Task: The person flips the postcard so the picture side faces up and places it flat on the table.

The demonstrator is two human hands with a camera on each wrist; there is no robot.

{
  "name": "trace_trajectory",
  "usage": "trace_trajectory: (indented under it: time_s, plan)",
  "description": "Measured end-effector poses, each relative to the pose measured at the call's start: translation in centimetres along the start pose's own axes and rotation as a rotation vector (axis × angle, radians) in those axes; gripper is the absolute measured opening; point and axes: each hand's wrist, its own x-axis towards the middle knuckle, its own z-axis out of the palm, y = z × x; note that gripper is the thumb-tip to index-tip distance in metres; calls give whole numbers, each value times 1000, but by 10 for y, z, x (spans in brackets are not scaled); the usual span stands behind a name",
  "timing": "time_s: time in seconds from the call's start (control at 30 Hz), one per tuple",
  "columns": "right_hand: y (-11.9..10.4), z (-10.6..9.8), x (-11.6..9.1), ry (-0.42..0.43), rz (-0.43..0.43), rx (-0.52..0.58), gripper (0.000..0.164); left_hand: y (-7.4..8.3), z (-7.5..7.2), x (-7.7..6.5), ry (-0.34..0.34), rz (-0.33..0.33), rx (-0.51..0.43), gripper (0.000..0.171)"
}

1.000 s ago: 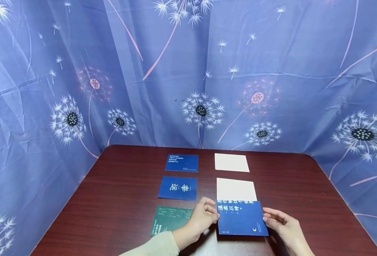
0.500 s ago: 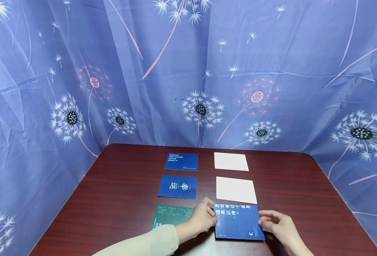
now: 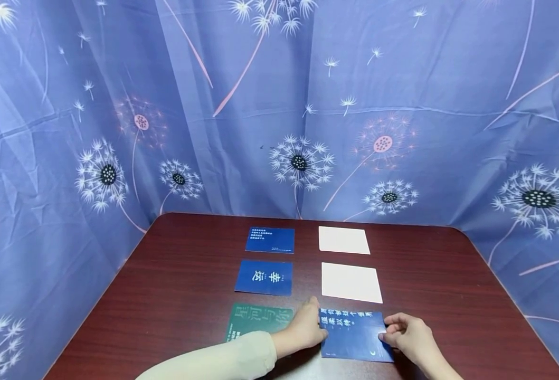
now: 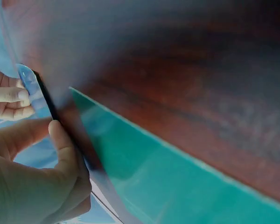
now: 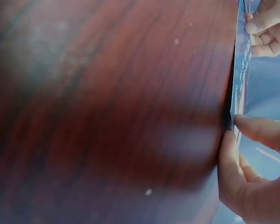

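Observation:
A blue card (image 3: 355, 343) with white lettering and a small crescent moon lies low over the near part of the table, its face up. My left hand (image 3: 303, 327) pinches its left edge, and my right hand (image 3: 411, 338) pinches the right edge between thumb and fingers. In the right wrist view, a thin dark gap shows between the card (image 5: 239, 70) and the table. Beside my left hand lies a green card (image 3: 255, 318), partly covered by the sleeve. The left wrist view shows its corner near my left hand (image 4: 42, 182).
Two white cards (image 3: 350, 282) form a column beyond the held card. To their left are two blue cards (image 3: 263, 278) with white lettering, in line with the green one. A blue dandelion-print curtain (image 3: 241, 132) surrounds the dark red-brown table (image 3: 174, 285).
Both hands have drawn the blue card a little toward the person and lowered it. A strip of table now shows between it and the nearer white card, which it overlapped in view before.

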Motion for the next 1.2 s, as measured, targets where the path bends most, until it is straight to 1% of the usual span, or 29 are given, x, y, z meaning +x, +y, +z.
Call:
trace_trajectory:
  time_s: [0.07,0.17,0.3,0.43,0.63,0.73,0.9,0.97,1.07,1.2]
  plan:
    - [0,0,1,0,-7,-25,29,1,1,1,0,13,73,47]
    - [0,0,2,1,-30,-53,28,3,3,2,-4,7,131,51]
    - [1,0,4,1,-67,-107,28,6,1,4,-16,-13,173,56]
    - [2,0,4,3,-90,-164,29,5,1,4,-15,-8,198,59]
    - [-3,0,4,-13,-84,-156,31,4,2,3,-14,-14,176,61]
    - [-4,-3,5,-49,-77,-121,31,4,3,1,-20,-9,169,55]
    - [-7,-12,10,-126,-81,-21,26,5,2,2,-20,-2,169,50]
    - [-9,-17,12,-146,-81,3,26,6,-1,4,-12,-4,161,48]
    - [-13,-21,17,-155,-72,12,29,8,-6,9,4,-8,123,44]
    - [-18,-24,24,-145,-89,-25,31,9,-14,19,13,-11,57,40]
